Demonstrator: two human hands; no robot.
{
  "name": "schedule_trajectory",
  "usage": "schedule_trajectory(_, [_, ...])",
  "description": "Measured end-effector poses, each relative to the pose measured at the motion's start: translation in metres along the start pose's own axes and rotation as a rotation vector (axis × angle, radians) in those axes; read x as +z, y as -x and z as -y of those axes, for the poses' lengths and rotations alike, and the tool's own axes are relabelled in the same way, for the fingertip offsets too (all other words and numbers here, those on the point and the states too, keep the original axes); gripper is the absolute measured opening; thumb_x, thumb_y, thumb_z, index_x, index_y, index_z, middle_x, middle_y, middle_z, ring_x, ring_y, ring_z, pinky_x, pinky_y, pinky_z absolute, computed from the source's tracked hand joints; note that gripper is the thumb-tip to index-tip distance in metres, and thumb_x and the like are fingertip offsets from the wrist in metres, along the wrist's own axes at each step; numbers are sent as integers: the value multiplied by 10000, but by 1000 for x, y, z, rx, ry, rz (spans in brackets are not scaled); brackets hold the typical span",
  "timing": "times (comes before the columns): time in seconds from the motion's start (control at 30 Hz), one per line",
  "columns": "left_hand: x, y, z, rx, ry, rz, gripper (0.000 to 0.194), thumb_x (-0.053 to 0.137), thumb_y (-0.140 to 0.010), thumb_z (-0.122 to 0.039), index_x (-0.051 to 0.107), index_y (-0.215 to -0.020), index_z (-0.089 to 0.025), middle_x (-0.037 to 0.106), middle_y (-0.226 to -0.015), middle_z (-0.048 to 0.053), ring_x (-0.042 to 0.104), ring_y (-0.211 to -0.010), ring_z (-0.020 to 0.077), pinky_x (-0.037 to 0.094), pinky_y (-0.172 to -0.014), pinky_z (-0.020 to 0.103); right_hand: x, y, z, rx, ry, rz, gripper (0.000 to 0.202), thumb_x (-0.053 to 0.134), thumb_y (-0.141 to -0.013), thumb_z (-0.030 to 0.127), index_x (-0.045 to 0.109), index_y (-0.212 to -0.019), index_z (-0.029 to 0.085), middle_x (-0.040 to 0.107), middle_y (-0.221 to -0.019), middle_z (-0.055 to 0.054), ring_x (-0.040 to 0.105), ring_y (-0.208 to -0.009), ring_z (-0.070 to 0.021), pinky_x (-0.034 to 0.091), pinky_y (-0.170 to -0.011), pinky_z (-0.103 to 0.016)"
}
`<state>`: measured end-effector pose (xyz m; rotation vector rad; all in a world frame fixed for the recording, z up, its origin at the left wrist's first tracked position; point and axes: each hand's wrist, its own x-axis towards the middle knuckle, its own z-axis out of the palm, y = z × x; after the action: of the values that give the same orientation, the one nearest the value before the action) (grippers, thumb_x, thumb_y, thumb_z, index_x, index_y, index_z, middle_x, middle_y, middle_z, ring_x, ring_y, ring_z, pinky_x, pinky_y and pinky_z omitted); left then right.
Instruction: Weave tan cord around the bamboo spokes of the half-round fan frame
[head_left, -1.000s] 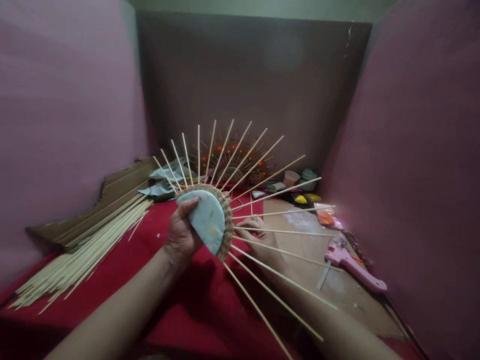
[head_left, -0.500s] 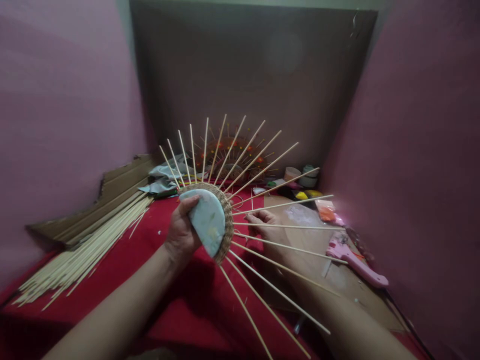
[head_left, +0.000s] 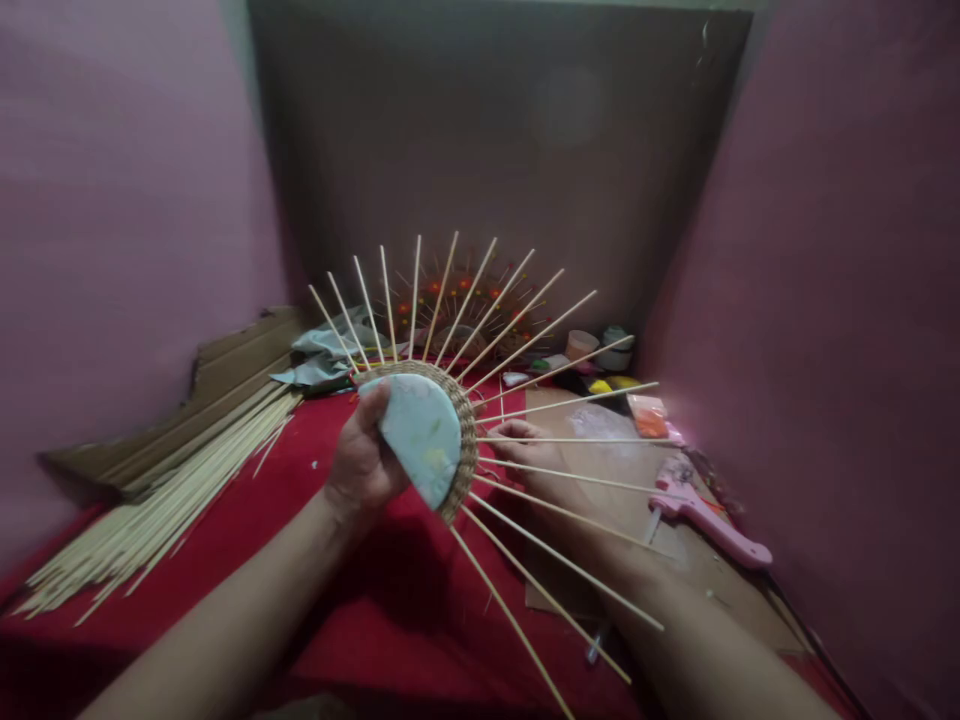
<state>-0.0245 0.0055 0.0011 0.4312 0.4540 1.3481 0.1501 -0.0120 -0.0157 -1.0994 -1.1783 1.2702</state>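
A pale blue half-disc [head_left: 424,435] has a woven straw band [head_left: 466,430] round its curved edge, and thin wooden sticks [head_left: 540,360] fan outward from the band. My left hand [head_left: 367,450] is closed on the straight side of the half-disc, thumb on its face. My right hand [head_left: 525,450] is just right of the band, behind the sticks, with its fingers bent together. A stick passes across its fingertips; whatever they pinch is too small to make out.
A bundle of loose sticks [head_left: 172,500] lies at left beside torn cardboard [head_left: 232,375]. A pink glue gun [head_left: 712,520] rests on a board [head_left: 750,600] at right. Behind stand a decorated fan piece [head_left: 457,300] and small tubs [head_left: 616,347].
The half-disc and its sticks have turned slightly and shifted a little right in view. My right hand has stayed near the band.
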Motion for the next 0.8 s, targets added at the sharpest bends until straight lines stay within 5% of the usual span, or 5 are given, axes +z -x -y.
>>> schedule_trajectory(0.13, [-2, 3, -1, 8, -19, -51, 192, 481, -755, -162, 648, -836, -116, 712, -722, 80, 677, -677, 219, 553, -740, 374, 0, -4, -12, 67, -75, 8, 164, 692, -592, 273, 552, -595, 188, 485, -532, 57, 406, -501, -83, 298, -496, -239])
schedule_trajectory(0.43, [-4, 12, 5, -162, -169, 171, 409, 477, -698, -161, 576, -1081, -56, 703, -809, 158, 678, -764, 287, 569, -640, 391, 4, -1, -14, -11, -99, 26, 272, 712, -607, 395, 661, -731, 159, 624, -672, -22, 501, -601, -123, 385, -567, -262])
schedule_trajectory(0.63, [-2, 8, 0, 7, -182, 96, 276, 469, -718, -183, 644, -909, -89, 704, -750, 127, 677, -664, 254, 573, -608, 358, -4, 8, 6, -31, 28, -13, 187, 690, -639, 342, 600, -644, 179, 462, -535, 50, 358, -491, -79, 278, -468, -238])
schedule_trajectory(0.8, [2, 7, -4, 73, -201, 90, 325, 474, -726, -238, 636, -953, -72, 697, -781, 160, 675, -755, 298, 570, -632, 390, -19, -3, 11, -78, 113, -38, 237, 682, -608, 346, 529, -532, 182, 444, -511, 46, 348, -505, -88, 277, -486, -248])
